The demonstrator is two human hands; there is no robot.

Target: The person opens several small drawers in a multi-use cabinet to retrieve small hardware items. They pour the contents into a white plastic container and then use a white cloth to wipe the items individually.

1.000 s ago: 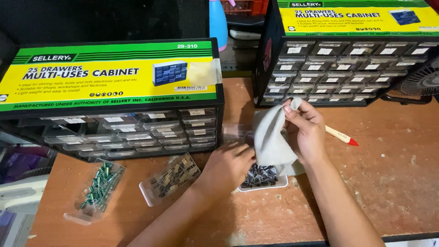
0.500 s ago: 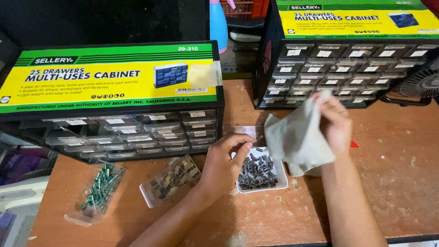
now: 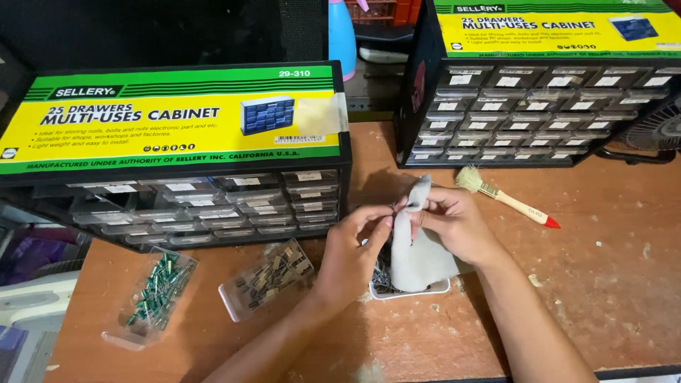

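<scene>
My right hand [image 3: 454, 223] grips a grey cloth [image 3: 418, 248] that hangs down over a small white tray [image 3: 440, 287] of dark, thin-legged electronic parts. My left hand [image 3: 355, 248] is raised beside it, thumb and forefinger pinched on one small dark part at the cloth's upper edge. Both hands meet above the tray, near the middle of the wooden table [image 3: 603, 284].
Two black small-drawer cabinets with yellow-green tops stand at the left [image 3: 177, 142] and the back right [image 3: 553, 71]. Clear drawers with green parts [image 3: 152, 294] and grey parts [image 3: 269, 276] lie at the left. A red-tipped brush [image 3: 507, 201] lies right of my hands; a fan [image 3: 656, 131] far right.
My left hand rose from the tray with a small part and met the cloth. My right hand brought the cloth lower and to the left, uncovering the brush.
</scene>
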